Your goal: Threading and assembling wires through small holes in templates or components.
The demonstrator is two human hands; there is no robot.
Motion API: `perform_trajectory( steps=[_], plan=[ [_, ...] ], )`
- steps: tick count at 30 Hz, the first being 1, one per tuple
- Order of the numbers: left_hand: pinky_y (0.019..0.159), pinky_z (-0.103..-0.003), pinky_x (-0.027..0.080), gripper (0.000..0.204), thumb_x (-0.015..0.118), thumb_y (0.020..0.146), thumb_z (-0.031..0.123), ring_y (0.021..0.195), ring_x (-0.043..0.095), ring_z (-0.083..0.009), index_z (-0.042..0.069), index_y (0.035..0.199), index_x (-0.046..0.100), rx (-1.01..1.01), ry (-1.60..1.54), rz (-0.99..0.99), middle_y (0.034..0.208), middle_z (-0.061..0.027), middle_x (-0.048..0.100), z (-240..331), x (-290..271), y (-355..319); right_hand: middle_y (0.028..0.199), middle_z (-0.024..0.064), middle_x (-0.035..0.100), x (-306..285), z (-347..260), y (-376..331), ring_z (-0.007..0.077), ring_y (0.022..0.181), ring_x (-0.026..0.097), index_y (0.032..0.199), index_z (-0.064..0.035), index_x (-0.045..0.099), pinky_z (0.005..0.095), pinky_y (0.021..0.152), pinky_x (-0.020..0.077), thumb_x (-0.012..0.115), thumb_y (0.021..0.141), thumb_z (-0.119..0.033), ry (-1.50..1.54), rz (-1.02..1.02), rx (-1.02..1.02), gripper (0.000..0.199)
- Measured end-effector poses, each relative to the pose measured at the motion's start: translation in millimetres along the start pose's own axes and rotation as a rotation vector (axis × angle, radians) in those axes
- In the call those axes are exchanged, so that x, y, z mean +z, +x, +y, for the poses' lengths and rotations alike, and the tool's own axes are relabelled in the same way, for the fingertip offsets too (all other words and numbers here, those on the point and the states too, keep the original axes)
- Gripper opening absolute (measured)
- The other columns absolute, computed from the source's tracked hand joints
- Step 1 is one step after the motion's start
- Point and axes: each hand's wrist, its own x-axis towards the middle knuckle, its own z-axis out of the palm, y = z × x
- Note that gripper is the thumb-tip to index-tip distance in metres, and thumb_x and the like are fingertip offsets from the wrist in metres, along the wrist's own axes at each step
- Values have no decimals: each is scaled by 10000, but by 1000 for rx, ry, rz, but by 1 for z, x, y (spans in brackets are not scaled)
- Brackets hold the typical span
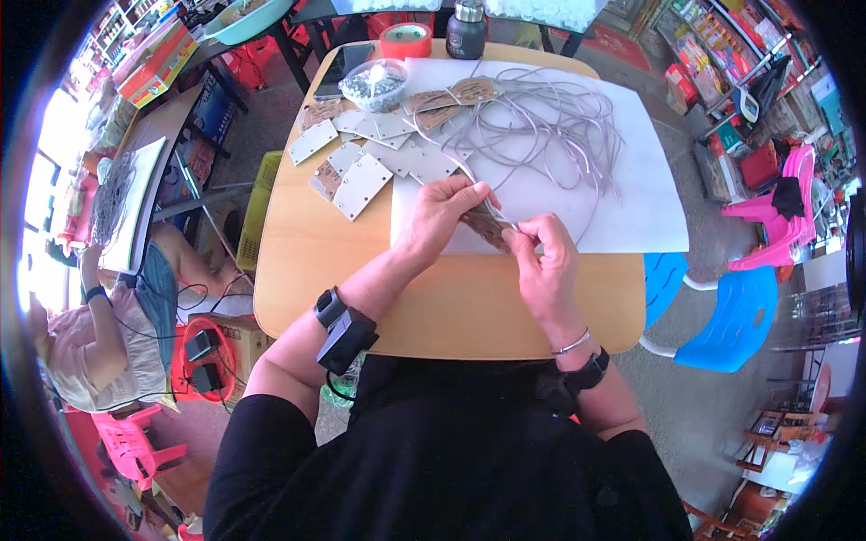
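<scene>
Near the front of the white sheet [645, 194], my left hand [436, 218] is closed on a small brown-patterned plate [485, 231], its thumb pressed on top beside a grey cord [494, 213]. My right hand [548, 263] pinches that cord between thumb and fingertips at the plate's right end. How the cord passes at the plate is partly hidden by the fingers. Beyond my hands lies a loose tangle of grey cord [577, 126]. Left of it, several pale plates with small holes [363, 187] overlap each other, and brown-faced plates [474, 90] lie behind them.
A clear bowl of small shiny pieces [373, 87], a red tape roll [406, 41], a dark bottle [466, 32] and a phone [345, 65] stand toward the table's far edge. A blue chair [731, 320] is at the right. Another person [99, 347] sits at a left-hand table.
</scene>
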Motion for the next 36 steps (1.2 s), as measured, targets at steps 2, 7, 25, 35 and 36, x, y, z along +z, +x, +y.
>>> perform_trajectory(
  steps=[2, 7, 25, 35, 36],
  plan=[
    [801, -278, 484, 312, 570, 918, 262, 882, 607, -132, -25, 1037, 596, 75, 69, -34, 955, -91, 649, -3, 0, -1, 731, 92, 534, -1, -3, -3, 228, 634, 530, 811, -8, 521, 331, 548, 426, 650, 801, -11, 46, -4, 160, 129],
    [848, -305, 487, 364, 626, 878, 181, 982, 596, -165, -36, 1153, 527, 165, 148, -143, 1097, -118, 611, -2, 6, -7, 746, 90, 561, 2, 6, -6, 187, 631, 539, 837, -3, 539, 298, 546, 433, 644, 832, -50, 66, 31, 198, 115],
    [765, -285, 491, 149, 670, 837, 99, 800, 626, -131, 27, 967, 654, 89, -54, -125, 860, -53, 682, -6, 0, -2, 781, 15, 569, -3, 4, -5, 70, 696, 509, 888, -15, 534, 243, 599, 435, 625, 878, -117, 373, -11, 352, 137],
    [788, -314, 489, 191, 570, 921, 197, 829, 624, -171, 17, 970, 611, -5, -387, -129, 885, -71, 650, -14, 3, 2, 726, 64, 547, 0, 5, -1, 165, 614, 530, 839, -14, 526, 292, 559, 440, 645, 821, -29, 144, 67, -36, 121],
    [788, -314, 489, 191, 570, 921, 197, 829, 624, -171, 17, 970, 611, -7, -382, -128, 885, -71, 650, -13, 3, 3, 726, 69, 548, 0, 6, -3, 171, 610, 528, 839, -13, 527, 297, 563, 441, 639, 825, -31, 164, 60, 12, 115]
  ],
)
